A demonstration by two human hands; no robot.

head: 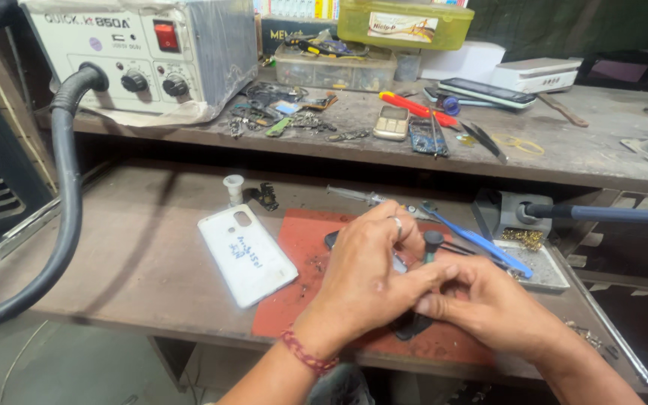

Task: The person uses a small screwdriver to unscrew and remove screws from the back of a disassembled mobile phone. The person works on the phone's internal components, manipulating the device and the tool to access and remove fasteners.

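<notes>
Both hands meet over the red work mat: from where I watch, the left hand lies curled over a dark phone, pinning it flat so it cannot slide, while the right hand is closed with thumb and forefinger pinched on a thin black-handled tool that stands nearly upright, its round cap on top. I cannot see the tip; it is hidden between the fingers. A dark flat piece sticks out beneath the hands. The mat is soft-looking, matte and speckled with debris, laid on the worn brown surface to cushion small parts. Just left of it a glossy white phone back cover lies face down, with rounded corners and a camera cutout. Blue tweezers rest slanting at the mat's right edge, within reach. On the upper shelf stand a boxy grey hot-air rework station with its ribbed black hose, and a red-handled screwdriver.
</notes>
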